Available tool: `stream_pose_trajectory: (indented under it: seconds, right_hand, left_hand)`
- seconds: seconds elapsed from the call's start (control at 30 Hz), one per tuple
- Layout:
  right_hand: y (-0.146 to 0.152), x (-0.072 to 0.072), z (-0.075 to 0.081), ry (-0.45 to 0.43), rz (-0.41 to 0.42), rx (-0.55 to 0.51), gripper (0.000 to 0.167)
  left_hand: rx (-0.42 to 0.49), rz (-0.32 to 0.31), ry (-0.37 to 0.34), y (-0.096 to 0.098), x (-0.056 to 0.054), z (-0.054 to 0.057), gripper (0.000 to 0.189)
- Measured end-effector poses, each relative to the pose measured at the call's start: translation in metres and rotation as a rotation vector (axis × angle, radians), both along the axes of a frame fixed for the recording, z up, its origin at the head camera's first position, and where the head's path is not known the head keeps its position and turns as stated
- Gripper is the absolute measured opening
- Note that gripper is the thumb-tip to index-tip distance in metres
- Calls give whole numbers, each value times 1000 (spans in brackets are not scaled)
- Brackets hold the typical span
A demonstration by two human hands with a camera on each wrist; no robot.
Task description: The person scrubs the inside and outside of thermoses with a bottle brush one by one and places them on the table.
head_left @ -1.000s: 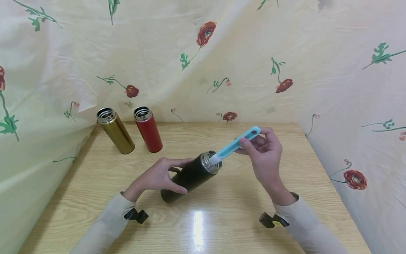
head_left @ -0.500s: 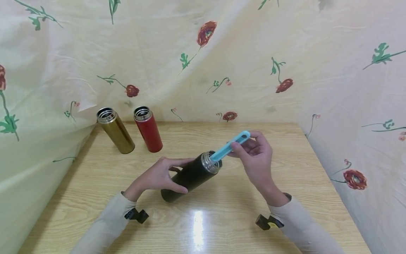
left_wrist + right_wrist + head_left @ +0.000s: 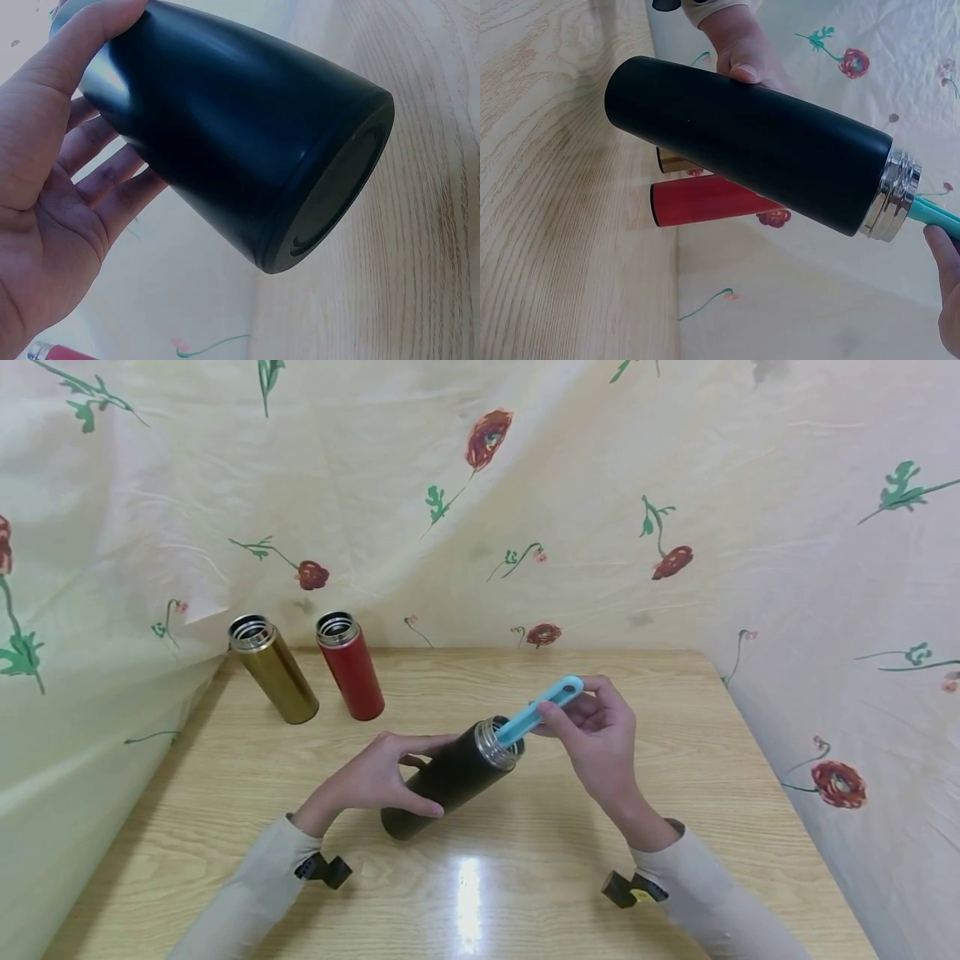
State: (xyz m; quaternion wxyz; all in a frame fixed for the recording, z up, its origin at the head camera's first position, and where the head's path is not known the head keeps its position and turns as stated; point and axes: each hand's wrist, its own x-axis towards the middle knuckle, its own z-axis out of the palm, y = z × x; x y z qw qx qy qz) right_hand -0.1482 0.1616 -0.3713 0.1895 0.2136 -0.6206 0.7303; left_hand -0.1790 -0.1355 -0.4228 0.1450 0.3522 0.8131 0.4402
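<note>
My left hand (image 3: 375, 772) grips a black thermos bottle (image 3: 459, 775) around its body. The bottle is lidless and tilted, its steel-threaded mouth (image 3: 891, 196) pointing up to the right in the head view and its base raised off the table in the left wrist view. My right hand (image 3: 600, 743) pinches the light-blue handle of a bottle brush (image 3: 522, 722) between thumb and fingers. The handle, with a hole at its end, slants down into the mouth. Its lower end and the brush head are hidden inside the bottle.
On the wooden table (image 3: 225, 827), a gold thermos bottle (image 3: 279, 678) and a red one (image 3: 354, 677) stand upright and lidless at the back left. A cloth with printed flowers (image 3: 390, 485) hangs behind the table and along its sides.
My right hand has moved down and left, pushing the brush deeper into the bottle; its white neck has gone out of sight. The left hand and the bottle have stayed put.
</note>
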Motion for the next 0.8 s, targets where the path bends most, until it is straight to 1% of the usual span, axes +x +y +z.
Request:
stream_pose_trajectory:
  seconds: [0.33, 0.5, 0.67, 0.8]
  right_hand:
    - [4, -1, 4, 16, -18, -1, 26]
    - [8, -2, 7, 23, -29, -5, 24]
    - [13, -3, 13, 46, -48, -23, 23]
    - [17, -4, 18, 70, -44, -46, 22]
  left_hand:
    - [5, 0, -11, -1, 0, -1, 88]
    - [2, -1, -4, -3, 1, -2, 88]
    - [8, 2, -7, -4, 2, -3, 88]
    - [10, 3, -21, -5, 2, -3, 88]
